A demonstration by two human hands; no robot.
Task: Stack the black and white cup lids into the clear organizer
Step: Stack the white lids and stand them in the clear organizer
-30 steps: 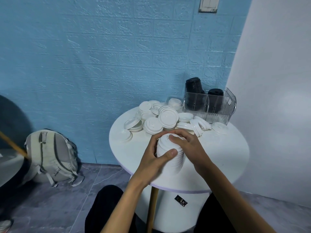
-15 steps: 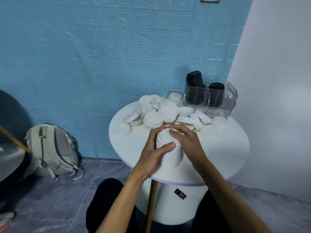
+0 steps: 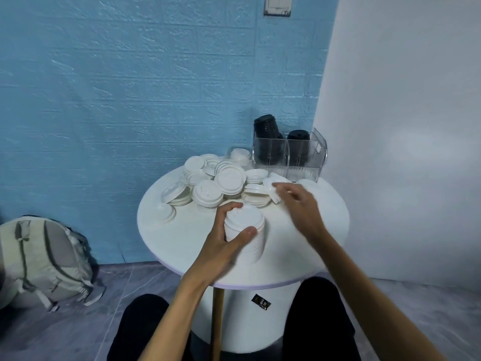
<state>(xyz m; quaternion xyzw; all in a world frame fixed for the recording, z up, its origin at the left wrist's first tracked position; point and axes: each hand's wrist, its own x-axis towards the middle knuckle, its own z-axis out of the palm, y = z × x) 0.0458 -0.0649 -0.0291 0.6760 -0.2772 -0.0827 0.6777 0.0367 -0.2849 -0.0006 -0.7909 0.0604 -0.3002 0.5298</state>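
Two black lid stacks in organizer.

Corner nook: round table, backpack, two walls.
A round white table stood on a white drum base, a small black label stuck to it. A pale grey backpack leaned on the blue embossed brick-pattern wall. A wall plate sat high up. Plain white wall stood right; grey marbled floor lay below.
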